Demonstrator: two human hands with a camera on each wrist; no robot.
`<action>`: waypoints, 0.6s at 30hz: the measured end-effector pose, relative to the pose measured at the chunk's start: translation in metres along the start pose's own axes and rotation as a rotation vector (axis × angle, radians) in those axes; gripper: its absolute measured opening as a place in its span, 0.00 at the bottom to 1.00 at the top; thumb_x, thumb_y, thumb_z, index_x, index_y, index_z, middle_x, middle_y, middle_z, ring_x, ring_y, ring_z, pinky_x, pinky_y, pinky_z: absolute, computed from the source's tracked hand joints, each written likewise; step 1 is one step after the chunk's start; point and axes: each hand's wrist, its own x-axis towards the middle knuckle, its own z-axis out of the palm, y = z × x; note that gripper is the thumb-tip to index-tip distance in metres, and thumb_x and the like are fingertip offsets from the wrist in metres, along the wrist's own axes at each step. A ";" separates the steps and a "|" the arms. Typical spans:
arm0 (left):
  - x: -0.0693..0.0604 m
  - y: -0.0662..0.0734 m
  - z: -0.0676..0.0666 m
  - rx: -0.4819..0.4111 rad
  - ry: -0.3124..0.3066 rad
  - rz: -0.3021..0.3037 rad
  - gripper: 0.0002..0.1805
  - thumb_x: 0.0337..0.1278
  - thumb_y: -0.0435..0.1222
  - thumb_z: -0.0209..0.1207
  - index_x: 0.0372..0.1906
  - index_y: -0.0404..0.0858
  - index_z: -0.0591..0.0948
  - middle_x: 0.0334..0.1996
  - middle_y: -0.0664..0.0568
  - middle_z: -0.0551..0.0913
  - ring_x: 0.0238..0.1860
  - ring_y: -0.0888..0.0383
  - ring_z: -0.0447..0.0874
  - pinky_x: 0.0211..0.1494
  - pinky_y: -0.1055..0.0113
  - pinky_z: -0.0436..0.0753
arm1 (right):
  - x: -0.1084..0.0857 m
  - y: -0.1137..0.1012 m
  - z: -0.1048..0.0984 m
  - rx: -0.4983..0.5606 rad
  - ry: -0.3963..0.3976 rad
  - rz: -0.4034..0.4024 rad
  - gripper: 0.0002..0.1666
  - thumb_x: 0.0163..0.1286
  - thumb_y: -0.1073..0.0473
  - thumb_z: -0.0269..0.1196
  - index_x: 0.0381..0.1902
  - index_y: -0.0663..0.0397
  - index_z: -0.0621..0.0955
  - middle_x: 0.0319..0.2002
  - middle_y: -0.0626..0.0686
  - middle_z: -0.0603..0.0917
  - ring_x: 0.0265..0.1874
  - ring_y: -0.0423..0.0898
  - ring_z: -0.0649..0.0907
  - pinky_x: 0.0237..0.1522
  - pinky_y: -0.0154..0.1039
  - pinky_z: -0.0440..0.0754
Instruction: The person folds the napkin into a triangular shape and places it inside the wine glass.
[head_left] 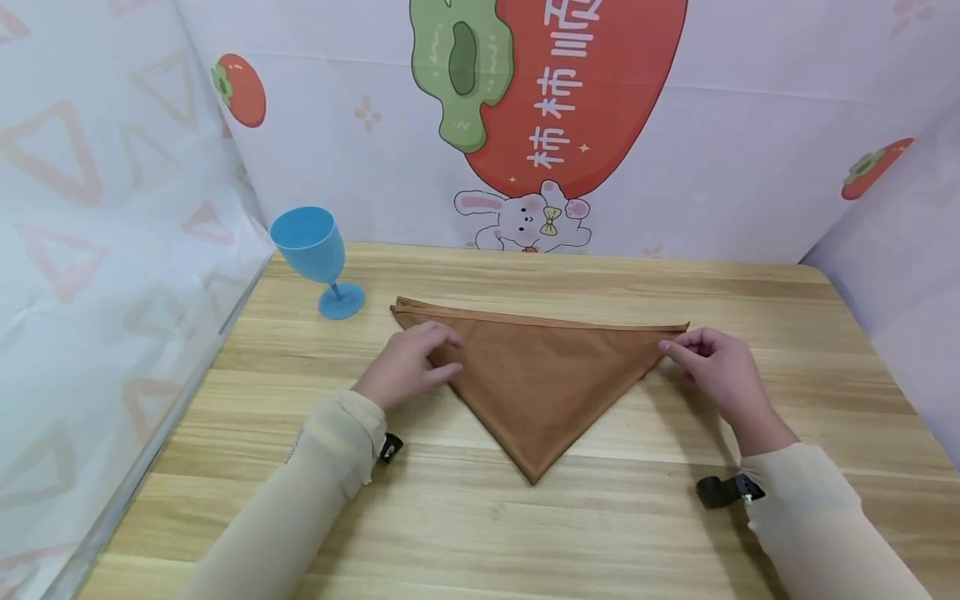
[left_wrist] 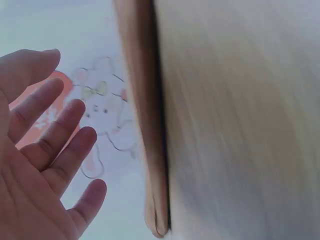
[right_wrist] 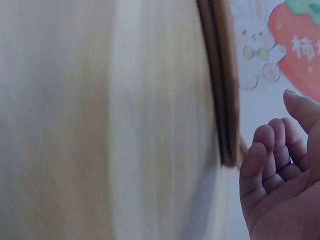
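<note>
A brown cloth napkin lies folded into a triangle on the wooden table, its long edge toward the back and its point toward me. My left hand hovers over its left side with loosely bent fingers; in the left wrist view the fingers are spread and hold nothing. By the napkin's right corner is my right hand. The right wrist view shows its thumb apart from the curved fingers, with no cloth between them. There the napkin appears as a thin layered edge.
A blue plastic goblet stands upright at the table's back left, beyond the left hand. The wooden table reaches to a printed backdrop behind it and white curtains at both sides. Black straps with small devices sit at both wrists.
</note>
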 end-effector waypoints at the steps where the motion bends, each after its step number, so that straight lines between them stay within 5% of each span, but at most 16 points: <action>1: -0.001 0.003 0.001 -0.028 0.013 0.017 0.15 0.59 0.37 0.70 0.50 0.40 0.84 0.51 0.53 0.83 0.54 0.53 0.81 0.60 0.56 0.78 | -0.004 -0.002 0.002 0.017 0.005 -0.010 0.30 0.68 0.37 0.65 0.46 0.59 0.81 0.32 0.50 0.82 0.29 0.40 0.80 0.28 0.33 0.78; 6: -0.008 0.017 0.009 -0.119 0.032 0.111 0.13 0.59 0.35 0.70 0.47 0.38 0.84 0.48 0.54 0.84 0.51 0.55 0.82 0.51 0.59 0.83 | -0.021 -0.012 0.015 0.084 0.023 -0.071 0.25 0.69 0.42 0.66 0.46 0.59 0.82 0.34 0.48 0.83 0.32 0.41 0.81 0.32 0.32 0.80; 10: -0.013 0.025 0.015 -0.168 0.033 0.127 0.12 0.58 0.34 0.70 0.46 0.38 0.84 0.47 0.54 0.84 0.49 0.53 0.83 0.44 0.58 0.85 | -0.032 -0.020 0.025 0.118 0.032 -0.114 0.21 0.68 0.45 0.68 0.44 0.58 0.82 0.33 0.49 0.84 0.33 0.39 0.81 0.31 0.31 0.80; 18: -0.020 0.035 0.025 -0.214 0.047 0.176 0.11 0.56 0.32 0.71 0.44 0.37 0.84 0.45 0.54 0.85 0.48 0.56 0.82 0.48 0.58 0.84 | -0.052 -0.035 0.039 0.174 0.036 -0.243 0.12 0.67 0.55 0.70 0.41 0.57 0.84 0.33 0.45 0.85 0.32 0.39 0.80 0.30 0.29 0.78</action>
